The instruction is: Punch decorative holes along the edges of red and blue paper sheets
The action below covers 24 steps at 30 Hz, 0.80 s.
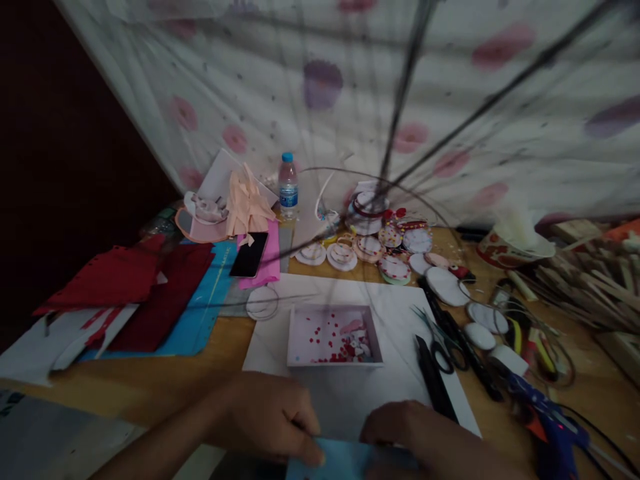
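Both my hands rest at the near edge of the wooden table [150, 383], fingers curled down on a light blue piece of paper or foam [345, 461]. My left hand [260, 417] pinches its left part, my right hand [415, 433] presses its right part. The blue piece lies on a large white sheet [400, 320]. Just beyond my hands stands a shallow white box [334, 335] holding small red cut-outs and a pink scrap.
Scissors [447, 340] and a black tool lie right of the box, a blue glue gun [550, 427] further right. Round decorated discs [370, 247], a water bottle [288, 185], a phone [249, 255] and red felt sheets [125, 277] fill the back and left. Wooden sticks [585, 280] lie far right.
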Available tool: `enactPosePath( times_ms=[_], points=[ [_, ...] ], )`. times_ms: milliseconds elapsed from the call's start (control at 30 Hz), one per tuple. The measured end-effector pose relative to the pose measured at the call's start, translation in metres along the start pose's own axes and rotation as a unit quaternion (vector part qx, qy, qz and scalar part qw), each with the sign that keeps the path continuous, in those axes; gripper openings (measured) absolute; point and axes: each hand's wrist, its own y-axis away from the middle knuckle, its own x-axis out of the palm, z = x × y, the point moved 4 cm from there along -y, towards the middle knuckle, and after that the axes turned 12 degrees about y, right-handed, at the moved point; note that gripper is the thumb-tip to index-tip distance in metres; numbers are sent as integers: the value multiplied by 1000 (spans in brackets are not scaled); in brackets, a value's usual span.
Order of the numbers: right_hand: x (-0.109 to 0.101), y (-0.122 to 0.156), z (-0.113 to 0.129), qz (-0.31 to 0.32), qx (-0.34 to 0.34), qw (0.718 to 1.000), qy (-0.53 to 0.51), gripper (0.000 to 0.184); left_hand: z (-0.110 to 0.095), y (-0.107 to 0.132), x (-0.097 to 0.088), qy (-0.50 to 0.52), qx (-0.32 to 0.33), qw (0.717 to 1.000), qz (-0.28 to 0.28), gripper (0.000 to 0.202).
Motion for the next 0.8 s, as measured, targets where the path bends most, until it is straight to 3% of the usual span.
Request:
enactPosePath(
  times_ms=[100, 200, 300, 400, 567, 633, 800],
  points=[
    [3, -22, 29, 23, -83, 996, 33, 8, -12, -5, 6, -108, 89, 987, -85, 35],
    [-5, -32, 44, -24, -116, 992, 53, 12, -15, -7, 6, -126, 135, 974, -130, 37],
    [-9, -31, 45, -37, -114, 990, 78, 11, -6, -6, 4, -81, 115, 982, -128, 39],
    [-7, -29, 40, -19, -106, 988, 109, 21, -1, -3, 1, -70, 101, 983, -133, 38],
    [-8, -29, 30, -30, -58, 995, 78, 36, -9, 7, -11, -61, 114, 952, -278, 15],
    [-9, -29, 28, -30, -37, 997, 52, 37, -11, 9, -12, -47, 123, 942, -309, 20],
    [-3, -35, 33, 6, -30, 999, -26, 22, -6, 6, -7, -60, 150, 941, -297, 36]
  ],
)
